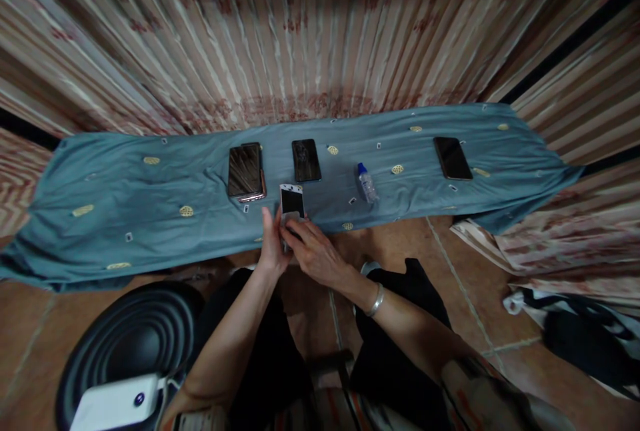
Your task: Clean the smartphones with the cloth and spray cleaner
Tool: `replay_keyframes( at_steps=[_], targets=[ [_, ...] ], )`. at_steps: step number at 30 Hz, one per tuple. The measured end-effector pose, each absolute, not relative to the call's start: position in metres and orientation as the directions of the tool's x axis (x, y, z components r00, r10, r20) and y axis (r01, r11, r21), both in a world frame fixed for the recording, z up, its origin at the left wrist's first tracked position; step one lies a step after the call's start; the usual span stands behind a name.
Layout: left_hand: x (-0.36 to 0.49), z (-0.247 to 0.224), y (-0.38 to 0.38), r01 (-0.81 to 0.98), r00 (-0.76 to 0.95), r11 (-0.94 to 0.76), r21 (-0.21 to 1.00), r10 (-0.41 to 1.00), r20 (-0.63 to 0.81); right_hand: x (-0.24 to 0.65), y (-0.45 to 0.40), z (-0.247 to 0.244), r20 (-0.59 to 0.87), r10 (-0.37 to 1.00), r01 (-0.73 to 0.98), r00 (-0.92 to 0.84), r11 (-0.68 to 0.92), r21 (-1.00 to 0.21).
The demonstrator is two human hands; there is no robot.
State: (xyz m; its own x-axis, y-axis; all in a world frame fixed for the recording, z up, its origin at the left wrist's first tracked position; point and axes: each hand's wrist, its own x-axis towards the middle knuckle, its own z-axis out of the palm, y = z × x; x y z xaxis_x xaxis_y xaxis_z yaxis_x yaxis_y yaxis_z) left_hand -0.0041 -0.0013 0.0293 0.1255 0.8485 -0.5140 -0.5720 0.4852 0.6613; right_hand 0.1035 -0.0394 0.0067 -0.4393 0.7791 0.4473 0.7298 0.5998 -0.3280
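Observation:
A white-framed smartphone point(292, 200) with a dark screen is in my left hand point(273, 244), held along its left side with the thumb up. My right hand point(320, 254) bends over the phone's lower end, its fingers closed on a small pale piece, perhaps a cloth, that lies against the screen. What exactly it is cannot be made out. Just beyond my hands lies a black smartphone point(306, 160). To the left, a stack of smartphones point(245, 170) rests on the cloth. A clear small bottle with a blue cap point(367, 186) lies to the right.
A teal patterned cloth point(165, 201) covers the long narrow table. Another dark smartphone point(453, 158) lies far right. Pleated curtains point(320, 38) hang behind. At lower left, a white power bank point(117, 402) with a cable sits on a round black ringed stool point(135, 311).

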Motion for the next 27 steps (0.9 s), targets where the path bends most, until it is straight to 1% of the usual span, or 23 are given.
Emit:
replay_keyframes(
  at_steps=[6, 12, 16, 20, 27],
  targets=[
    [-0.007, 0.031, 0.003, -0.601, 0.134, 0.464, 0.652, 0.862, -0.490, 0.106, -0.043, 0.007, 0.494, 0.727, 0.697, -0.477, 0.655, -0.291],
    [-0.010, 0.029, 0.006, -0.609, 0.134, 0.449, 0.654, 0.871, -0.473, 0.108, -0.045, 0.005, 0.548, 0.689, 0.681, -0.475, 0.682, -0.268],
    [-0.011, 0.034, 0.006, -0.620, 0.124, 0.459, 0.637, 0.858, -0.498, 0.108, -0.047, 0.003, 0.534, 0.701, 0.677, -0.472, 0.677, -0.290],
    [-0.011, 0.035, 0.006, -0.630, 0.177, 0.495, 0.598, 0.841, -0.510, 0.110, -0.045, -0.002, 0.510, 0.721, 0.671, -0.469, 0.666, -0.325],
    [-0.004, 0.030, 0.001, -0.617, 0.203, 0.530, 0.582, 0.822, -0.533, 0.116, -0.034, -0.006, 0.433, 0.787, 0.710, -0.440, 0.600, -0.370]
  ],
)
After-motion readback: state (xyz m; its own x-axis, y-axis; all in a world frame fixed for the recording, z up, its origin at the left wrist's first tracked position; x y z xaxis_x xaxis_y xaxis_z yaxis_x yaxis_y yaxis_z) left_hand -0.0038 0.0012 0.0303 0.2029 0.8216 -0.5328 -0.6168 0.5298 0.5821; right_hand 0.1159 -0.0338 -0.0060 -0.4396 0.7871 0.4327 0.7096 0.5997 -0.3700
